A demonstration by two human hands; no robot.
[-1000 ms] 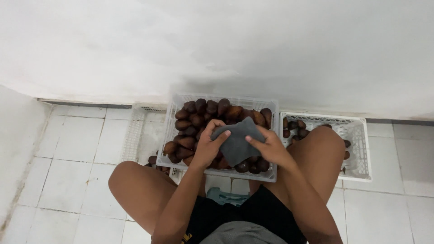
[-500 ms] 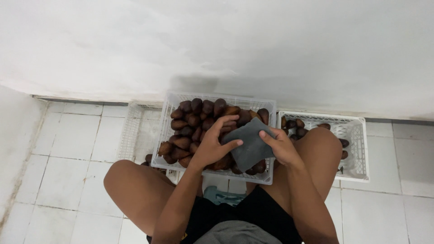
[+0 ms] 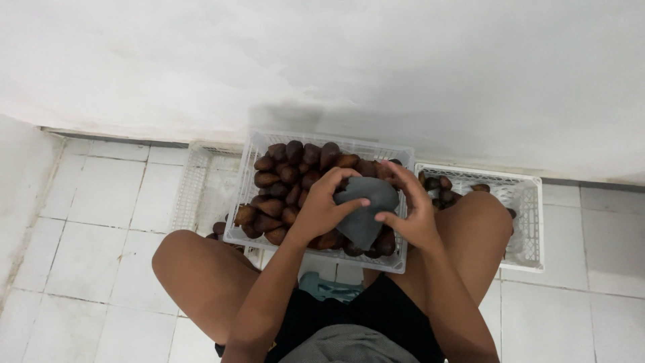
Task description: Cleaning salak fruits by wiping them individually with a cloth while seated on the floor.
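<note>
1. Over the middle crate [image 3: 250, 202], head view: both hands bunch a grey cloth [image 3: 366, 212] above heaped brown fruit [image 3: 282, 176]. Left hand [image 3: 322, 210] clasps it at 9 o'clock, right hand [image 3: 411, 210] pinches its 3 o'clock edge.
2. Cloth looks soft, light and limp, likely wrapped round something; best held by its gathered folds.
3. Fruit appear firm and scaly, prone to roll.
4. Side crate [image 3: 531, 202] sits at 3 o'clock.

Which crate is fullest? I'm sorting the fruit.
The middle crate, heaped with brown fruit under both hands; the right crate holds a few, the left crate looks nearly bare.
</note>
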